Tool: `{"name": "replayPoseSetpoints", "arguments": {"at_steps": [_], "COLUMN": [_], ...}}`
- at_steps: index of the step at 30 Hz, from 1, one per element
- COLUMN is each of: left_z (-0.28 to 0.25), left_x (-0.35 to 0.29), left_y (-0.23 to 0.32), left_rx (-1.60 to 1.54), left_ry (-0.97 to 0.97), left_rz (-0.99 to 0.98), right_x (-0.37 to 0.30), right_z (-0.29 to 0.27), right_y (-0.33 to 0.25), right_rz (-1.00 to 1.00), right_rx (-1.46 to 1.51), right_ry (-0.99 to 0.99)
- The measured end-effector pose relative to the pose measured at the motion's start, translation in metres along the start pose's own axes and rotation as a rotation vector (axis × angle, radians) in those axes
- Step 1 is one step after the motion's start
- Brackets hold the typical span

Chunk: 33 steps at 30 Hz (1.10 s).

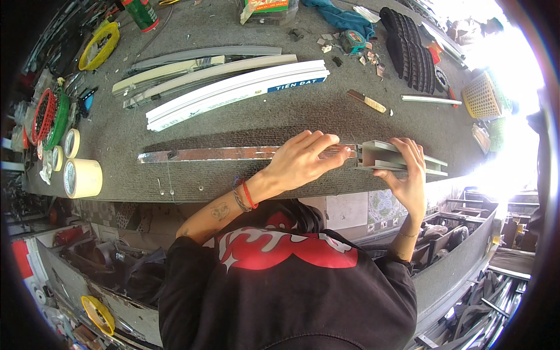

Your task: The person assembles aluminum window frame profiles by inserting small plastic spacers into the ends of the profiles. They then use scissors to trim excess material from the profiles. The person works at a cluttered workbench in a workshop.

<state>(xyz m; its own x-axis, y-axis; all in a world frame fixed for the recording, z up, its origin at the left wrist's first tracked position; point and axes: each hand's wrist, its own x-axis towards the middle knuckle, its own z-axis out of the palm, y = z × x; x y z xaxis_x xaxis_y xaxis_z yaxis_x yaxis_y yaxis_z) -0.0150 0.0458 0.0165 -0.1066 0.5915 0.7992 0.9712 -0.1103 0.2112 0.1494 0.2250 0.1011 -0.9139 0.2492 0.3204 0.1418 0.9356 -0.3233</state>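
Observation:
A long, narrow, brownish metal bar [221, 154] with worn silvery patches lies across the grey carpeted bench, its right end at a short grey metal channel profile [368, 157]. My left hand [303, 158] comes over the bar near that end, fingers curled and closed on it; the fingertips are partly hidden. On the channel profile, my right hand [408, 172] has its thumb on the near side and its fingers over the far side. The channel's open side shows between thumb and fingers. Whether bar and channel are joined cannot be made out.
White and beige long profiles [233, 90] lie beyond the bar. A wooden-handled blade [367, 101] rests behind the channel. Tape rolls [83, 178] stand at left, near red and green baskets [58, 125]. Black ribbed strips [408, 52] and a yellow basket [482, 95] are at right.

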Motion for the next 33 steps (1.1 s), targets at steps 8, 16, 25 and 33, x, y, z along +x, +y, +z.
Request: {"name": "replayPoseSetpoints", "arguments": {"at_steps": [8, 16, 25, 33], "left_z": [0.0001, -0.0009, -0.0024, -0.0010], "left_x": [-0.0016, 0.0008, 0.0011, -0.0002], "left_y": [-0.0018, -0.0008, -0.0013, -0.0019], "left_rx": [-0.005, -0.011, -0.003, 0.012], "left_ry": [0.000, 0.013, 0.005, -0.004], "left_rz": [0.000, 0.002, 0.008, 0.006], "right_x": [-0.0010, 0.0001, 0.0008, 0.0015], "right_z": [-0.0008, 0.0015, 0.0023, 0.0009], "right_y": [-0.0001, -0.0009, 0.0004, 0.0003], "right_rz": [0.017, 0.017, 0.015, 0.019], "right_rx": [-0.019, -0.021, -0.028, -0.033], "right_ry": [0.017, 0.002, 0.002, -0.002]}}
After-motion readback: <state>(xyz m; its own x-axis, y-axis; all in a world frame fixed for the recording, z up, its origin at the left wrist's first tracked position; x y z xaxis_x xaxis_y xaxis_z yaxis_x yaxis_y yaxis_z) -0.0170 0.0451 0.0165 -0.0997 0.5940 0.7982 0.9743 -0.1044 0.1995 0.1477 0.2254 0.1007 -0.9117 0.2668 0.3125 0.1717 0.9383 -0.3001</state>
